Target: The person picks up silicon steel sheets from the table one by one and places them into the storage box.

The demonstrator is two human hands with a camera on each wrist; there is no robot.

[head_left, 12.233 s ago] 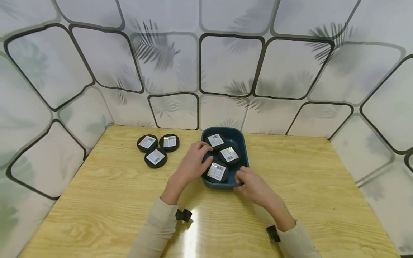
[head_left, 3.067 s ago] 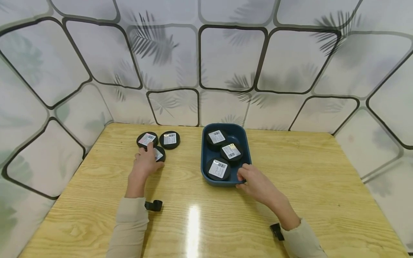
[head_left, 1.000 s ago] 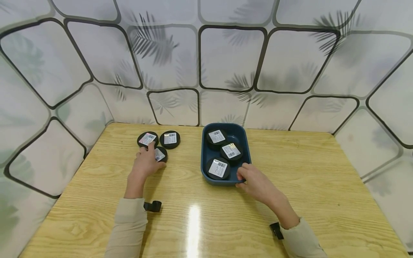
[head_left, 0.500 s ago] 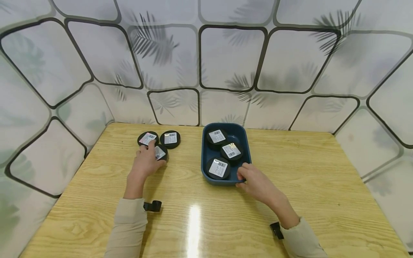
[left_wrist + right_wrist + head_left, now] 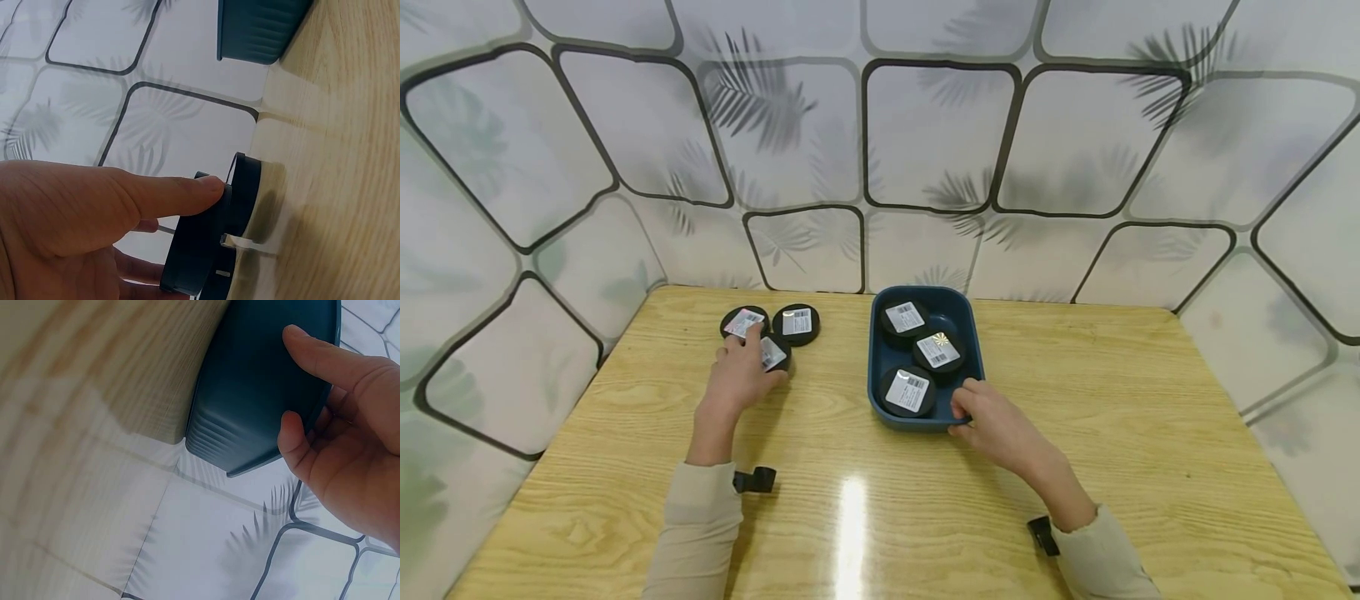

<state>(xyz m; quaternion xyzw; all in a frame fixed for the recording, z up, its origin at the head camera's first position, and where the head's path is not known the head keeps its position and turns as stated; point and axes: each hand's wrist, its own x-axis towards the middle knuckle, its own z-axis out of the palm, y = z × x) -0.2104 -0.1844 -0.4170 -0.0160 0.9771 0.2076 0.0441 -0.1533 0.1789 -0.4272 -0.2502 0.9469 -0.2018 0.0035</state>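
My left hand (image 5: 737, 375) holds a flat round black container (image 5: 777, 357) with a white barcode label, thumb on the near side and fingers on the far side. In the left wrist view, this held container (image 5: 195, 250) stands off the wooden surface, close against another black one (image 5: 247, 187). Two more such containers lie just behind it, one at the back left (image 5: 735, 319) and one at the back right (image 5: 796, 325). At the near right corner of a blue plastic bin (image 5: 917, 425), my right hand (image 5: 1000, 427) pinches the rim, seen also in the right wrist view with the bin wall (image 5: 250, 394).
Three black labelled containers lie inside the bin: one at the back left (image 5: 904, 318), one in the middle (image 5: 938, 352), one at the near left (image 5: 907, 392). The wooden table (image 5: 850, 500) meets a patterned wall covering (image 5: 936, 142) at its back edge.
Over the last second, the left hand and its container have shifted only slightly, away from me. Twelve seconds ago the left hand was at the bin. The right hand keeps its hold on the rim.
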